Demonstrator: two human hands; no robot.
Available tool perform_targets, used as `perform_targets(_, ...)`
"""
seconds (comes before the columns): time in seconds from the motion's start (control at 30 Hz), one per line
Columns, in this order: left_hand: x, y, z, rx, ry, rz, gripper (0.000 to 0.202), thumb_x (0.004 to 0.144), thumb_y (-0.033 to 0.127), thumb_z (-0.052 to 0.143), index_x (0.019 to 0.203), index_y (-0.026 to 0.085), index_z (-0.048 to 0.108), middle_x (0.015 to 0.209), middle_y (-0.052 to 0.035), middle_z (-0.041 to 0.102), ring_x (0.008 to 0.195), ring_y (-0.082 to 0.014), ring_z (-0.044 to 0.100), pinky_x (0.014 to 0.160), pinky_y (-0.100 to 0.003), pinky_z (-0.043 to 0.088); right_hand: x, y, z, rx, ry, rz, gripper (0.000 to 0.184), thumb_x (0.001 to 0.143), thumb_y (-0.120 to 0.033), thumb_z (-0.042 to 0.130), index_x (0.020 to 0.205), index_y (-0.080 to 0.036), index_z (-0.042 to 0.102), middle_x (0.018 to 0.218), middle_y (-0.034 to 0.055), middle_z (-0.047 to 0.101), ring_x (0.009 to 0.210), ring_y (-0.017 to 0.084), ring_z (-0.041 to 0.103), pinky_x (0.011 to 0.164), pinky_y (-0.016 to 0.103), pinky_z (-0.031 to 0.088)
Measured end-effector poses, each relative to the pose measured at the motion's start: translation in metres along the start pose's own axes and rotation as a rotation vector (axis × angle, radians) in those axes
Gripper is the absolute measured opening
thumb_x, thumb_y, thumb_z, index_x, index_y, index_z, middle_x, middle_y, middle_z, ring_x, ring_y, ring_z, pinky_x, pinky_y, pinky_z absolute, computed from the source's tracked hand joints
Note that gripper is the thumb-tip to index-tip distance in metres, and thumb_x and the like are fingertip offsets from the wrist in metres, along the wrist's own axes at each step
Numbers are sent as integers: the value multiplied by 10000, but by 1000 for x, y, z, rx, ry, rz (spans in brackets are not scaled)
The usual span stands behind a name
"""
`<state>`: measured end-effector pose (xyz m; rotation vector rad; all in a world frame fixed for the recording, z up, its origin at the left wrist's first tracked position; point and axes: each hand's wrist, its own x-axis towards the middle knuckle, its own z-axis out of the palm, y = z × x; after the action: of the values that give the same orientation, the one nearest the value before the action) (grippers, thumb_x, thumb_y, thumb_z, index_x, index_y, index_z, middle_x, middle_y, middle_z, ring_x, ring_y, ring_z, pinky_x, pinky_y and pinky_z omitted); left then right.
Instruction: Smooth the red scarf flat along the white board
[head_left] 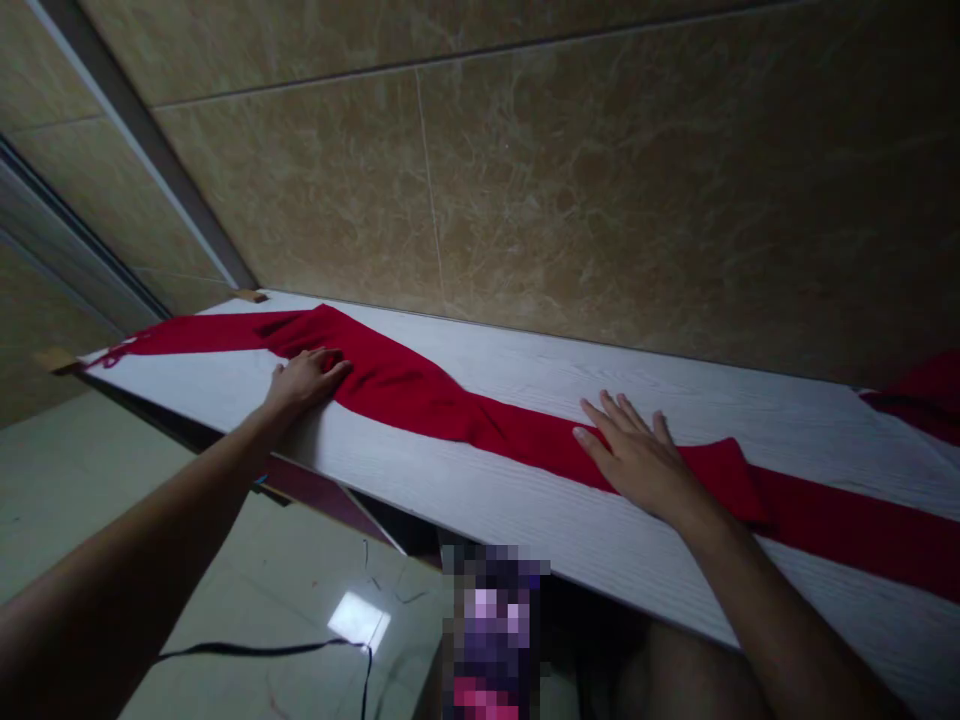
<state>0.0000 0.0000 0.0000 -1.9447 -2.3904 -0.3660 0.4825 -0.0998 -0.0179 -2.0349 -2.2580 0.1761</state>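
Observation:
A long piece of red cloth [405, 395] lies along the white wood-grain table [540, 375], over a narrower red strip [847, 520] that shows at both ends. My left hand [306, 378] rests on the near edge of the cloth toward the left, its fingers laid over the fabric and slightly bent. Farther right, my right hand [634, 450] lies flat on the cloth with its fingers spread. Shallow folds run through the cloth between the hands. At the strip's far left end, loose red threads [116, 352] hang together.
A tiled wall [525, 190] borders the table's far side. More red fabric [919, 395] lies at the right edge. Small wooden blocks [250, 296] sit at the left end. A black cord [262, 650] crosses the floor below, and a pixelated patch covers the bottom middle.

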Motion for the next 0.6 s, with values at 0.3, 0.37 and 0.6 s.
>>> perform_targets(0.3,2,0,1,16,-9,-11,665,935,629,400,1399,207,621,1483,-154,588,1289,-402,584,1055,-543,448,-1,-3,-2,-12,-20,18,620,1064,-488,345,1623,-221,354,1713,71,190,1599,264,97,1277,598,56)
perform_targets(0.37,1,0,1,18,2,-4,641,941,619,404,1373,205,634,1460,-154,606,1282,-391,587,1039,-520,460,-1,0,-1,6,13,6,607,1060,-481,364,1606,-220,390,1704,78,231,1595,277,125,1273,614,69)
perform_targets(0.6,-10,5,-3,82,166,47,521,945,542,459,1252,183,679,1348,-171,660,1220,-349,605,1003,-435,483,6,4,6,191,289,-359,487,1028,-378,442,1464,-218,588,1662,89,356,1566,252,258,1271,555,214)
